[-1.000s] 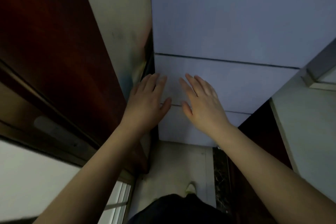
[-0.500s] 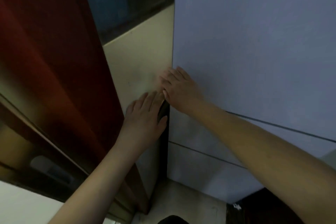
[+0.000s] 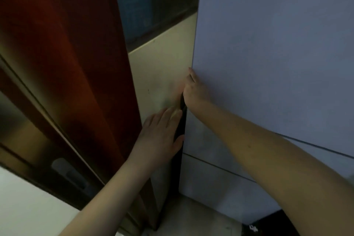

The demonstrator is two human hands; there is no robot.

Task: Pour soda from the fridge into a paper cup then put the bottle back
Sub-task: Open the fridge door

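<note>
Gripping the left edge of the fridge door (image 3: 268,53), the right hand (image 3: 193,92) has its fingers curled around that edge and out of sight behind it, so it is closed on the door. Left hand (image 3: 159,136) is open, fingers straight and together, palm flat against the beige wall panel (image 3: 162,67) just beside the dark gap between wall and fridge; it holds nothing and looks like a brace. Door front is pale and plain, no handle visible. Two seams below mark lower drawers (image 3: 210,178), which sit shut. Dark red wooden frame (image 3: 76,63) stands left of the wall panel.

Step in hand, judged: opening the fridge, the very start of the task. Door looks shut or barely cracked; cannot tell which. Soda bottle is not in view, presumably inside the fridge. Paper cup is not in view either.

Next move likely calls for a pull on the door edge toward the body, swinging it out on hinges that appear to sit on the right, with the left hand pushing off the wall. Then free one hand to reach in for the bottle.
</note>
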